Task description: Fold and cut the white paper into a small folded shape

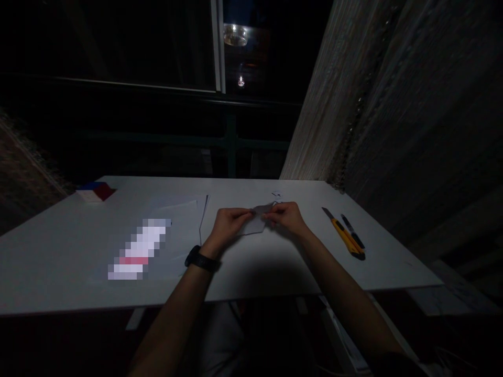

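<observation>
Both of my hands pinch a small piece of paper (253, 225) just above the white table. My left hand (230, 224), with a dark watch on its wrist, grips the paper's left side between thumb and fingers. At the other side, the fingers of my right hand (288, 215) close on the paper's upper right part. The paper looks grey and shaded near the fingertips, and its fold, if any, is hard to make out in the dim light. Small paper scraps (277, 194) lie just beyond my right hand.
White sheets (184, 214) and a bright pixelated patch (143, 243) lie left on the table (251, 285). A yellow utility knife (346, 238) and a dark pen (352, 230) rest at right. A coloured cube (94, 192) sits back left. Curtains (314, 99) hang behind.
</observation>
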`<state>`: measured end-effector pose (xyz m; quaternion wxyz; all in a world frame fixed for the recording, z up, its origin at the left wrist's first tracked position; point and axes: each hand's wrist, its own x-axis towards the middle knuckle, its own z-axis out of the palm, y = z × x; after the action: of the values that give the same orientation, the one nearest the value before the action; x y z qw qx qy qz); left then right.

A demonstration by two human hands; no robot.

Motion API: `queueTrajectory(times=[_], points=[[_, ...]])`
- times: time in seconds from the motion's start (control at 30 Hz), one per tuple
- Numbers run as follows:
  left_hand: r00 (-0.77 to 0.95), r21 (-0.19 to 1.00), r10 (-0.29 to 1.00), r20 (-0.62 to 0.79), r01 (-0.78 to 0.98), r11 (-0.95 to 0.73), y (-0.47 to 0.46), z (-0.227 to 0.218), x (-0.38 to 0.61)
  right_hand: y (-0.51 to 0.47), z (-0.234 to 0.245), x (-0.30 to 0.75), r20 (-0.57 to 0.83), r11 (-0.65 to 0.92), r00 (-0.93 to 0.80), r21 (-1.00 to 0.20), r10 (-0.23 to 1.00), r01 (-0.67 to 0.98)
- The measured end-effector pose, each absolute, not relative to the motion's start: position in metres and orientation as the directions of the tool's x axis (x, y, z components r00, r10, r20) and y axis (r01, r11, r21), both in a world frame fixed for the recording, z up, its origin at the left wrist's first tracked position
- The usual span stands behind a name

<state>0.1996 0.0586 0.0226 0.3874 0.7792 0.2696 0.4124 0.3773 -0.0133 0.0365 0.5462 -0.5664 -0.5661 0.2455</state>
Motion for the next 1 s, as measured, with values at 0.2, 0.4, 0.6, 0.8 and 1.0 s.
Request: queueTrajectory(times=[0.2,0.4,0.6,0.8,1.0], points=[[0.516,0.786,0.716,0.47,0.124,-0.606,0.0602,0.018,0.1987,-0.0152,0.0388,0.3762,0.37,0.262,0.235,-0.884,0.899,0.388],[0.557,0.786,0.705,0.44,0.141,-0.602,0.0621,0.017,0.1982,-0.0142,0.0359,0.3788,0.369,0.28,0.195,-0.885,0.908,0.371],[0.607,0.788,0.694,0.386,0.174,-0.59,0.0588,0.022,0.1989,-0.0114,0.0326,0.3814,0.339,0.264,0.222,-0.914,0.914,0.308],[0.618,0.77,0.692,0.375,0.208,-0.603,0.0586,0.0233,0.1987,-0.0125,0.0371,0.3814,0.352,0.266,0.234,-0.905,0.906,0.333],[0.608,0.79,0.698,0.379,0.181,-0.586,0.0583,0.022,0.1988,-0.0138,0.0379,0.3804,0.377,0.277,0.229,-0.886,0.897,0.371]])
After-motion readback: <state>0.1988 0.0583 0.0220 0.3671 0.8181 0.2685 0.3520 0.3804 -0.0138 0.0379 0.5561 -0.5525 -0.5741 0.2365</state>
